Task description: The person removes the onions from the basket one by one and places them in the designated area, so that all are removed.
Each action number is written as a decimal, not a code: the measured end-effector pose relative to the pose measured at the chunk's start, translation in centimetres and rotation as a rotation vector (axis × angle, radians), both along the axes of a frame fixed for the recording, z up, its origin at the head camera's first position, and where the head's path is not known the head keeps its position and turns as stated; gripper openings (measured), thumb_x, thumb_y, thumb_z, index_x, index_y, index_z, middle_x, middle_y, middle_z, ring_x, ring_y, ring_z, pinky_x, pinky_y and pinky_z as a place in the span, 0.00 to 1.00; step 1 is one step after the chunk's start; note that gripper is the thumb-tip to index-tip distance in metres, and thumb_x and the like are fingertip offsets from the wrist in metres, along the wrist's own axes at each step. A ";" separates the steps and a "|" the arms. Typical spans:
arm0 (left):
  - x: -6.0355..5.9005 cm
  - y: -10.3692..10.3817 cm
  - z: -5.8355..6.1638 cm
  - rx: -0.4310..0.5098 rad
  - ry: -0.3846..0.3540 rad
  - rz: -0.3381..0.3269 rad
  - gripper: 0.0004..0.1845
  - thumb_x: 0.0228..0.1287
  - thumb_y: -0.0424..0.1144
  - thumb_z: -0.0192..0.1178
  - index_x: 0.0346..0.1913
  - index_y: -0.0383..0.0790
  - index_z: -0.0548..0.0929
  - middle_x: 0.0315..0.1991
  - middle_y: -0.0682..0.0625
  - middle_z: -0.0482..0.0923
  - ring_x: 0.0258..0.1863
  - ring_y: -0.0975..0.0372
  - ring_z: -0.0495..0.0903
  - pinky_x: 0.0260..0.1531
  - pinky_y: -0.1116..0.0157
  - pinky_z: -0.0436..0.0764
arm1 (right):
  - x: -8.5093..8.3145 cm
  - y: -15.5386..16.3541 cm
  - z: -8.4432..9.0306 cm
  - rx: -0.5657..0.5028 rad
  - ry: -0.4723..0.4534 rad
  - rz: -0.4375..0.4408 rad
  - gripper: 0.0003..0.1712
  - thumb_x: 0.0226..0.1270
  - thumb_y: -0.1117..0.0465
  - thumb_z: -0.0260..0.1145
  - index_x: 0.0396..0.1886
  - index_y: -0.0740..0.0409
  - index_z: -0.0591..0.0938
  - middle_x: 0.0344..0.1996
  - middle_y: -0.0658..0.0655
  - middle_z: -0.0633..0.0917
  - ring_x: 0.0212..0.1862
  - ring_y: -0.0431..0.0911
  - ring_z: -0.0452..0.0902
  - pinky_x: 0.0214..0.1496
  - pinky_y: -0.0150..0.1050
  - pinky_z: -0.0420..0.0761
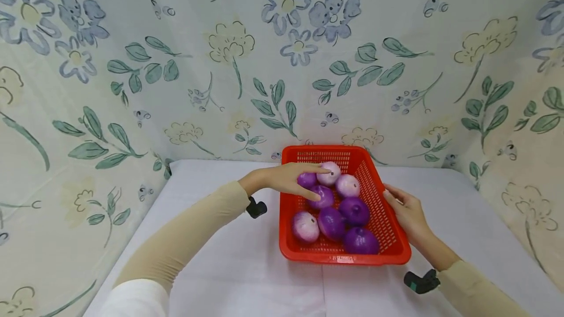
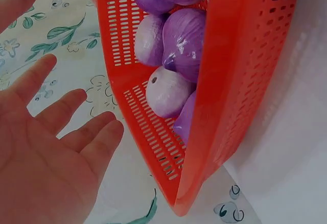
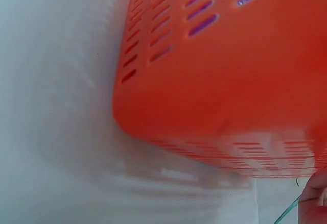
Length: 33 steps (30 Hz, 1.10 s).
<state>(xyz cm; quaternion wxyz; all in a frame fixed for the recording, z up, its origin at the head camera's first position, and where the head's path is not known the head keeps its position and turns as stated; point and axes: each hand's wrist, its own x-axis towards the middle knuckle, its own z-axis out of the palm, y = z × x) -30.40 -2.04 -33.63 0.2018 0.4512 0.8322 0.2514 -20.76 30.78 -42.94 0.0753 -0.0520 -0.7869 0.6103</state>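
A red plastic basket (image 1: 348, 258) with slotted walls holds several purple onions (image 1: 332, 224) and paler pinkish-white ones (image 1: 306, 226). Over its left side reaches my left hand (image 1: 291, 178), fingers spread and straight above the onions. In the left wrist view the left hand (image 2: 51, 147) shows its palm and holds nothing, apart from the basket (image 2: 225, 81). At the basket's right rim my right hand (image 1: 410, 214) grips the edge. Only part of the right hand (image 3: 314, 198) shows in the right wrist view, against the basket's outer wall (image 3: 230, 91).
A white cloth (image 1: 220, 253) covers the table under the basket. Close behind and at both sides hangs a floral-patterned curtain (image 1: 246, 77). Dark wrist cameras are worn on the left wrist (image 1: 256, 208) and the right wrist (image 1: 421, 282).
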 end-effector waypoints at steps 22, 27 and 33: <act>0.5 5.7 -2.4 -0.121 -0.064 -0.139 0.38 0.58 0.49 0.73 0.72 0.53 0.72 0.69 0.52 0.70 0.67 0.58 0.67 0.63 0.62 0.72 | -0.4 1.2 0.3 -0.163 -0.155 0.033 0.41 0.73 0.50 0.63 0.75 0.69 0.61 0.39 0.37 0.83 0.40 0.34 0.82 0.43 0.36 0.85; 0.7 6.5 -3.0 -0.173 -0.094 -0.149 0.36 0.58 0.45 0.74 0.70 0.53 0.74 0.65 0.50 0.72 0.63 0.56 0.70 0.58 0.67 0.75 | -0.5 1.4 0.5 -0.212 -0.183 0.061 0.42 0.73 0.52 0.64 0.75 0.70 0.59 0.38 0.38 0.84 0.40 0.36 0.83 0.43 0.37 0.85; 0.8 7.2 -3.8 -0.214 -0.092 -0.141 0.36 0.56 0.45 0.75 0.69 0.55 0.75 0.61 0.52 0.76 0.61 0.60 0.73 0.58 0.67 0.76 | -0.6 1.4 0.7 -0.217 -0.195 0.076 0.43 0.73 0.52 0.64 0.76 0.70 0.58 0.38 0.39 0.84 0.40 0.36 0.82 0.44 0.37 0.85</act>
